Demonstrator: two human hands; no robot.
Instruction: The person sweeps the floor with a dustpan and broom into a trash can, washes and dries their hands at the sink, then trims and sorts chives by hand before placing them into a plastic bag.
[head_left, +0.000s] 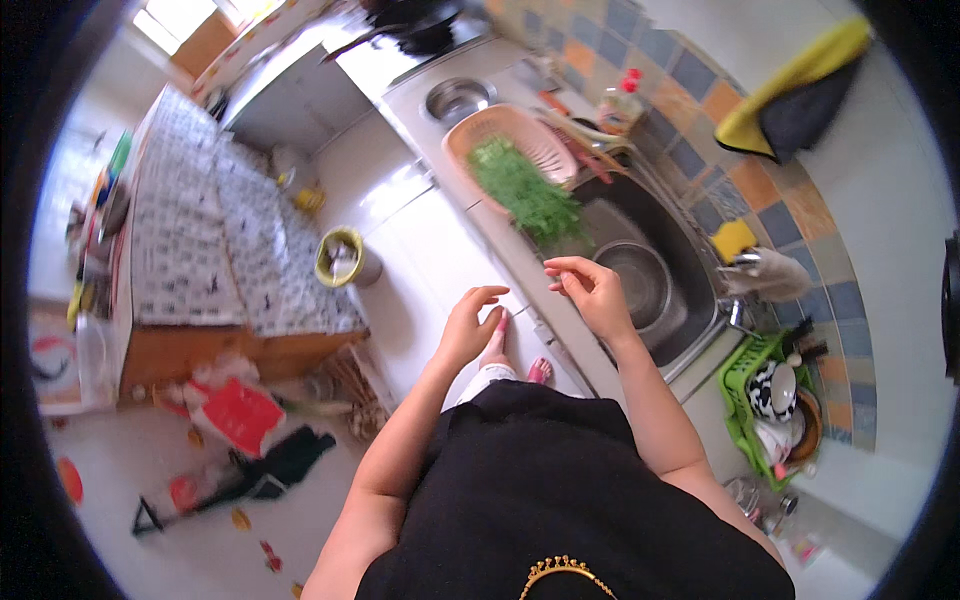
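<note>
My left hand (472, 322) hovers over the floor in front of my body, fingers loosely curved and apart, holding nothing. Near the counter's front edge, beside the sink, is my right hand (592, 292), bent at the fingers with nothing visible in it. A pink plastic colander basket (480, 122) lies on the counter beyond the hands. Feathery green herbs (523, 187) fill part of it and hang over its near end. In the dark sink (686, 277) sits a round metal basin (637, 289).
A metal bowl (459, 100) stands past the basket. Behind the sink are a soap bottle (621, 109), a yellow sponge (733, 240) and a faucet (736, 313). A green dish rack (739, 375) holds bowls at right. A lined trash bin (349, 259) stands on the floor near a cloth-covered table (187, 247).
</note>
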